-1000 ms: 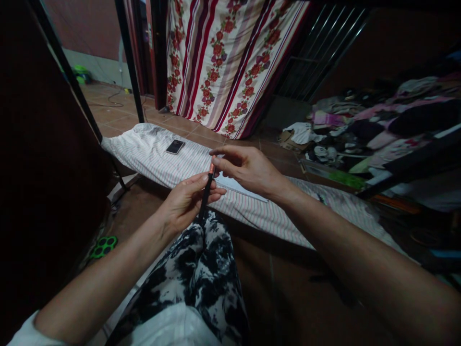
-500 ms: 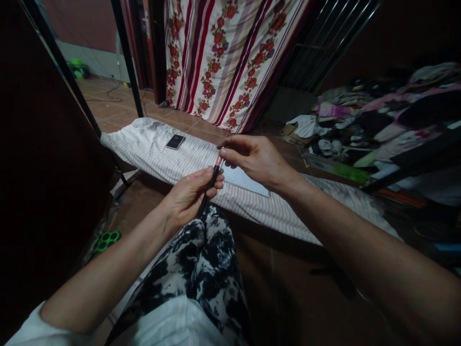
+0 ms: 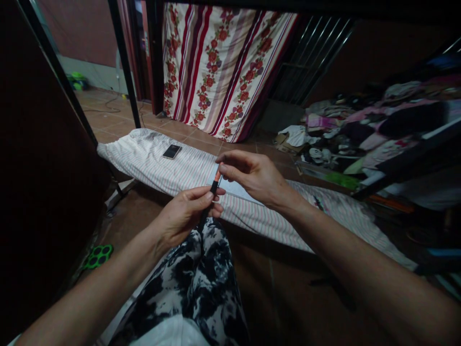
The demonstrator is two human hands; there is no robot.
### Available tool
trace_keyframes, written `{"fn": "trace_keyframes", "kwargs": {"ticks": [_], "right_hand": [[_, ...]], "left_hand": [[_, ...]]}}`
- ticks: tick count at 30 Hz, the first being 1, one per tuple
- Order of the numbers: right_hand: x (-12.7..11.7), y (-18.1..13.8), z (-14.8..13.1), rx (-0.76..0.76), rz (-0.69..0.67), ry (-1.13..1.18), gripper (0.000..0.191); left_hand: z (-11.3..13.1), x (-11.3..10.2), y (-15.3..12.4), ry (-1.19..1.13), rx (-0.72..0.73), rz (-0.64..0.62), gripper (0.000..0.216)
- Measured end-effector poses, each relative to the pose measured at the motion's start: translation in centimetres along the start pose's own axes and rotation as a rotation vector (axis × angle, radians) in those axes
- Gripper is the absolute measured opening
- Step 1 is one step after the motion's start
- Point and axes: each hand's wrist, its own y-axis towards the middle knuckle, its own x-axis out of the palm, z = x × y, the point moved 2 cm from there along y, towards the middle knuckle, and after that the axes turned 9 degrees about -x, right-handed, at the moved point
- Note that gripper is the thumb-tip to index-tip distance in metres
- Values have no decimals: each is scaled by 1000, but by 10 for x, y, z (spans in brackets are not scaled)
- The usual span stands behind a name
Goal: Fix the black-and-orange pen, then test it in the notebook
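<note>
A thin black pencil-like stick [image 3: 212, 192] with an orange tip is upright in front of me, above my knee in black-and-white patterned trousers [image 3: 194, 269]. My left hand [image 3: 185, 214] is closed around its lower shaft. My right hand [image 3: 252, 175] pinches the orange tip between thumb and forefinger. Behind my hands lies a white sheet of paper or notebook [image 3: 236, 188] on a striped ironing board [image 3: 158, 161].
A dark phone [image 3: 172, 151] lies on the board to the left. A flowered striped curtain [image 3: 219, 67] hangs behind. Piled clothes [image 3: 363, 129] fill the right side. A green spinner toy [image 3: 97, 255] lies on the tiled floor at left, beside a dark panel [image 3: 43, 192].
My hands have slid a little further down the stick and closer together, and the view has shifted slightly. Both hands still grip the stick.
</note>
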Motion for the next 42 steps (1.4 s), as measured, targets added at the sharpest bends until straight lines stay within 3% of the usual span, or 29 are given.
{"fn": "trace_keyframes", "kwargs": {"ticks": [6,18,30,42], "right_hand": [[0,-6,-7,-13,-27,-45,17],[11,-19,-5,84,118,85,20],[12,-12,-14,62,74,248,21],[16,-8,-1,114,16,351,20]], "left_hand": [[-3,7,-6,91,82,-3,17],[-11,13,-12,39,84,21,13],[-11,15,-16,-289,-40,-333,15],[-10,11,-11,-404,-48,-354,19]]}}
